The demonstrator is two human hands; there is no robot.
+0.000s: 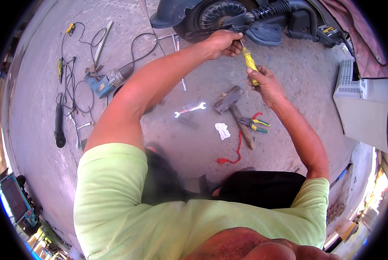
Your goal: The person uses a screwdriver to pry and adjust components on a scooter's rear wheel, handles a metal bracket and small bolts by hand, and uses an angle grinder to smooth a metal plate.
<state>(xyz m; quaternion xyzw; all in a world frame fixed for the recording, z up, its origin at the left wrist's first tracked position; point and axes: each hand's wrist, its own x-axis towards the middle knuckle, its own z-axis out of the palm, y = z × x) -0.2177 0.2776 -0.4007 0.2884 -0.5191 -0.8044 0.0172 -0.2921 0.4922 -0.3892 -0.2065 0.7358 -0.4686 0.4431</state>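
Observation:
My right hand (266,86) is wrapped round the yellow handle of a screwdriver (249,60). The screwdriver's thin shaft points up and away, toward the underside of a motor scooter (263,34). Beside the shaft's tip, my left hand (225,44) is closed with its fingers curled, right up against the scooter's dark parts. What lies inside those fingers is hidden. The scooter's rear wheel (220,15) stands just beyond my left hand, partly covered by dark bodywork.
On the concrete lie an open-ended spanner (189,110), a hammer (235,106), pliers (253,124), a white scrap (222,130) and a red cord (237,151). To the left are a blue power drill (103,84), tangled cables and a black angle grinder (59,125). A pale casing (358,108) stands right.

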